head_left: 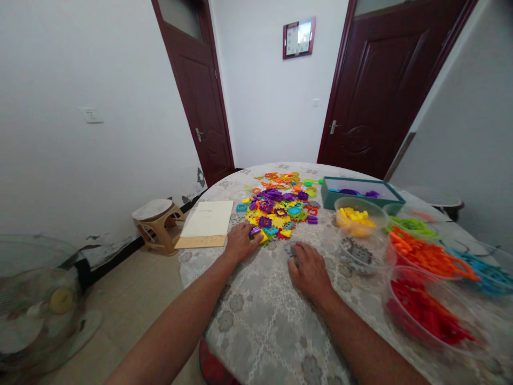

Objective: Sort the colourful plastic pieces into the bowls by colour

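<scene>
Fingers (250,233) of the left hand (239,241) curl over a purple piece (255,231) at the near edge of the pile of plastic pieces (278,206); whether they grip it cannot be told; the right hand (308,269) lies flat and empty on the lace-patterned tabletop (260,310). Sorting by colour looks partly done: clear bowls hold yellow pieces (355,216), orange pieces (425,254) and red pieces (425,313), a teal box (360,191) holds purple ones; much of the pile remains mixed. Pieces look hard, glossy, notched like gears.
</scene>
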{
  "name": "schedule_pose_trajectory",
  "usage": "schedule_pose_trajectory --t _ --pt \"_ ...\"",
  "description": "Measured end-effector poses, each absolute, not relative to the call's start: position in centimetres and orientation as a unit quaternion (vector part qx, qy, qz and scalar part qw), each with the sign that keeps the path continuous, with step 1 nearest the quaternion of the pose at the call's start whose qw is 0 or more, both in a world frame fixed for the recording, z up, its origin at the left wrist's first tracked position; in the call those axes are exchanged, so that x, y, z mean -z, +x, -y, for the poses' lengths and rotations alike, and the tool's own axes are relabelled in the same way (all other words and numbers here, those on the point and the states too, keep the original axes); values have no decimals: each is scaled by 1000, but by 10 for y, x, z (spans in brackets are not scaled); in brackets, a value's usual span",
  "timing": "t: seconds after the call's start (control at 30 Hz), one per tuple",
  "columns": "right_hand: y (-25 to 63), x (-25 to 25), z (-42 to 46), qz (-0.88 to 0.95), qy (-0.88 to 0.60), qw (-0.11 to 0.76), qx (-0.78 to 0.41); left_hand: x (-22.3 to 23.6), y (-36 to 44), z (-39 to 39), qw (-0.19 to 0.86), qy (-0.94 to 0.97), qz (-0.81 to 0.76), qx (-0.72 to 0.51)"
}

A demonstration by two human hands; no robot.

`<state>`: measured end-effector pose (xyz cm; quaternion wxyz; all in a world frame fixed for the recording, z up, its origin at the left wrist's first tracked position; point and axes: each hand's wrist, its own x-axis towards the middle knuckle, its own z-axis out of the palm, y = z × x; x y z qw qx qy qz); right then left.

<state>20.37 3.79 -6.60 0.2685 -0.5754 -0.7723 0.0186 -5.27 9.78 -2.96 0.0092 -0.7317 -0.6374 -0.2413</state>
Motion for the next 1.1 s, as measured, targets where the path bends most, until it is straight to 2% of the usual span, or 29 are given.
schedule_pose_trajectory --t 0.37,0.53,0.7,0.87,1.1 --pt "206 70 -44 760 -562 321 -50 39 32 -41 1 -732 622 277" --pt "212 73 -52 722 -541 420 -98 49 60 -31 -34 -754 544 365" --pt "214 79 -57 673 -531 502 -114 47 49 -38 -70 -771 468 426" --pt "209 78 -54 690 -537 474 -103 53 24 -48 11 -757 516 401" --pt "203 60 -44 701 -581 402 -98 51 23 -48 -10 -795 516 318"
